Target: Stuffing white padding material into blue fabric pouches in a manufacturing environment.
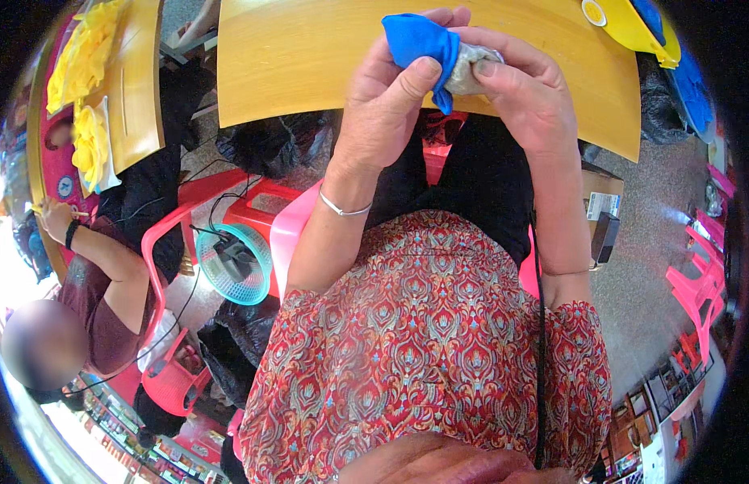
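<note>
Above the near edge of a yellow wooden table (310, 73), both hands hold one small object up between them. Its left part is a smooth blue cloth piece (419, 42), and a soft-looking grey lump (467, 71) sticks out of its right end. My left hand (391, 101) is closed on the blue cloth, with the thumb pressed on its front. My right hand (537, 95) pinches the grey lump between thumb and fingers. A blue tip hangs down between the hands. Whether the grey part is stuffing or fabric, I cannot tell.
Yellow pieces (633, 24) and blue pieces (691, 93) lie at the far right. At left, a co-worker's hand (56, 218) works near yellow cloth pieces (90, 145). A turquoise basket (265, 258) sits by a red chair (161, 234). A cardboard box (598, 189) stands right of my legs.
</note>
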The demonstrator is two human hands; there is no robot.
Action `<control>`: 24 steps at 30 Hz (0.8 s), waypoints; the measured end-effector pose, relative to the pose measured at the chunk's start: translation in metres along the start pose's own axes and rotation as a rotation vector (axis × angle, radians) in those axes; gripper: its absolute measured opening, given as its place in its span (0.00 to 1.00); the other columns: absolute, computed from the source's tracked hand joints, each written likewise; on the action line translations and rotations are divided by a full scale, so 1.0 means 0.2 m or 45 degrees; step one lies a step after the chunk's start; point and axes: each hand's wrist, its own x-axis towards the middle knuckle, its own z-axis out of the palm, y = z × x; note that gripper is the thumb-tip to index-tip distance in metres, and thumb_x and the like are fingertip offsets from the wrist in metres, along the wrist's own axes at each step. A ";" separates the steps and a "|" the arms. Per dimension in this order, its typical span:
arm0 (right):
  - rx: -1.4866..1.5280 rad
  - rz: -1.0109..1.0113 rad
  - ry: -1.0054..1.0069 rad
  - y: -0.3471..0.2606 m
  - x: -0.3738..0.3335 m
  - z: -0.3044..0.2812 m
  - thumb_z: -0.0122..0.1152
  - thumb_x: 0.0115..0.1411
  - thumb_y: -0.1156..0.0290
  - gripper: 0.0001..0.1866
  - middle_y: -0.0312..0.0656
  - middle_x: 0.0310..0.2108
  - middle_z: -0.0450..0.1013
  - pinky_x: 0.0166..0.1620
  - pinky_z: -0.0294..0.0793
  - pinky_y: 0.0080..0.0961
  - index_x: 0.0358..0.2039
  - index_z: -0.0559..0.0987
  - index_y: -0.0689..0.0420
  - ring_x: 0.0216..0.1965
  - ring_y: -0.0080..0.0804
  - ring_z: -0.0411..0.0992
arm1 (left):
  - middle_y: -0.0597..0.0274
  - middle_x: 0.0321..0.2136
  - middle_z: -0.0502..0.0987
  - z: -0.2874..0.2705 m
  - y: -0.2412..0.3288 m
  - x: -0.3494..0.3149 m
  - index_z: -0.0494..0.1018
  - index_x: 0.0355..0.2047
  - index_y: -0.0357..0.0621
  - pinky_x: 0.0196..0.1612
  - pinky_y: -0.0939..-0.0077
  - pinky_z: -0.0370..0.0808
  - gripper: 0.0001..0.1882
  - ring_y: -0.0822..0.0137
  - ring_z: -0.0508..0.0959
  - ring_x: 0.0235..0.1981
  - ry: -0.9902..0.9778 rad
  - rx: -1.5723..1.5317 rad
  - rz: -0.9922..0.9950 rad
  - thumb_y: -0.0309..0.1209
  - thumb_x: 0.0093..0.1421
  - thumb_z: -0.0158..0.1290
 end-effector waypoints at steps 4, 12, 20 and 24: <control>-0.176 -0.121 -0.012 -0.04 -0.01 0.04 0.53 0.61 0.76 0.19 0.45 0.49 0.73 0.58 0.67 0.28 0.54 0.73 0.65 0.51 0.31 0.71 | 0.57 0.54 0.70 -0.04 -0.02 -0.04 0.60 0.61 0.42 0.59 0.62 0.67 0.26 0.60 0.70 0.55 0.064 0.023 0.011 0.30 0.64 0.52; -0.296 -0.122 0.098 -0.04 0.00 0.15 0.61 0.57 0.79 0.22 0.42 0.47 0.72 0.53 0.71 0.23 0.53 0.71 0.64 0.48 0.27 0.71 | 0.48 0.57 0.67 0.14 0.04 -0.02 0.60 0.59 0.38 0.57 0.64 0.69 0.23 0.58 0.69 0.57 0.143 -0.064 -0.121 0.35 0.67 0.47; -0.374 -0.176 0.127 0.03 0.01 0.09 0.64 0.56 0.80 0.17 0.39 0.41 0.75 0.49 0.73 0.20 0.47 0.75 0.64 0.43 0.23 0.73 | 0.52 0.57 0.66 0.02 0.00 -0.02 0.56 0.63 0.37 0.62 0.61 0.61 0.31 0.58 0.67 0.58 0.024 -0.032 -0.043 0.45 0.67 0.45; -0.486 -0.178 0.163 0.00 0.00 0.08 0.63 0.56 0.81 0.14 0.38 0.41 0.75 0.49 0.73 0.20 0.44 0.77 0.63 0.42 0.22 0.73 | 0.53 0.54 0.70 -0.07 -0.01 -0.02 0.65 0.57 0.35 0.55 0.71 0.71 0.25 0.65 0.73 0.51 0.230 0.434 0.125 0.25 0.59 0.57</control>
